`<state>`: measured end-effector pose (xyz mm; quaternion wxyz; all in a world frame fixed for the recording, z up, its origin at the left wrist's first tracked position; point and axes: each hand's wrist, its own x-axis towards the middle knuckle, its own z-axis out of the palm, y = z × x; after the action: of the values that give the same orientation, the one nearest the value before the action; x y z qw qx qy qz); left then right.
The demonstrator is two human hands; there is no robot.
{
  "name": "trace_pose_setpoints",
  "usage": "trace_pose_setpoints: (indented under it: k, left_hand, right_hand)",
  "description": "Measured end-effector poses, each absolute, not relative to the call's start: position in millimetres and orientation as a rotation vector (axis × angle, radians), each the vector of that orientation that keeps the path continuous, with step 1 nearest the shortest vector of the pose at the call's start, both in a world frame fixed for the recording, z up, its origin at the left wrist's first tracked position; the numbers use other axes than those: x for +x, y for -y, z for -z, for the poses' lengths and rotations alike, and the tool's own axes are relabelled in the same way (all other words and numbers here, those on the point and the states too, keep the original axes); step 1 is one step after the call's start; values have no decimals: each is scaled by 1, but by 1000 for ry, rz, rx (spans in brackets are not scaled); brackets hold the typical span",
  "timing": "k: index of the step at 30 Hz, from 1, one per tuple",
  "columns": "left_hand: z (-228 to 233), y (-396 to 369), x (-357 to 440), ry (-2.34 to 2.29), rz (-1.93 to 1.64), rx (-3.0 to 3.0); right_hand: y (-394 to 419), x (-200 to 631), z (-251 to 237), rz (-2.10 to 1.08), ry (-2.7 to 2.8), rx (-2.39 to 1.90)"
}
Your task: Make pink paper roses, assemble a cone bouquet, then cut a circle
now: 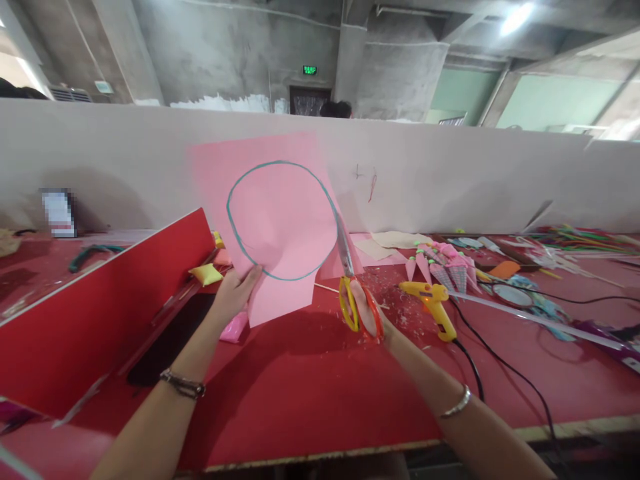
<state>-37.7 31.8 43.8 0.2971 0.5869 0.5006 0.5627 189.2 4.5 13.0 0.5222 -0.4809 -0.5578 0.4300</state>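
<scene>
A pink sheet with a teal circle drawn on it stands raised above the red table. My left hand pinches its lower left edge, thumb on the front just under the line. My right hand has its fingers in the loops of a pair of scissors with one yellow and one red handle. The blades point up and meet the sheet at the circle's right side, where the paper is cut along the line and a flap hangs to the right. How wide the blades are apart is unclear.
A yellow glue gun with a black cord lies right of the scissors. Behind it are small pink cones and scattered craft pieces. A red board stands at left, beside a dark flat object. A white partition runs behind.
</scene>
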Motion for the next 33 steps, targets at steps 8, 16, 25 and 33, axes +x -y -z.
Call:
trace_pose_setpoints:
  k: [8, 16, 25, 33]
  left_hand:
    - [-42, -34, -41, -1328, -1494, 1529]
    - [-41, -37, -43, -1332, -1447, 1647]
    - [-47, -33, -45, -1342, -1403, 1672]
    - [-34, -45, -50, -1206, -1551, 1357]
  right_hand:
    - [-5, 187, -13, -994, 1300, -1184]
    - [-1, 184, -16, -997, 1256, -1153]
    - [-13, 192, -16, -1178, 1197, -1077]
    - [-14, 203, -10, -1000, 1384, -1008]
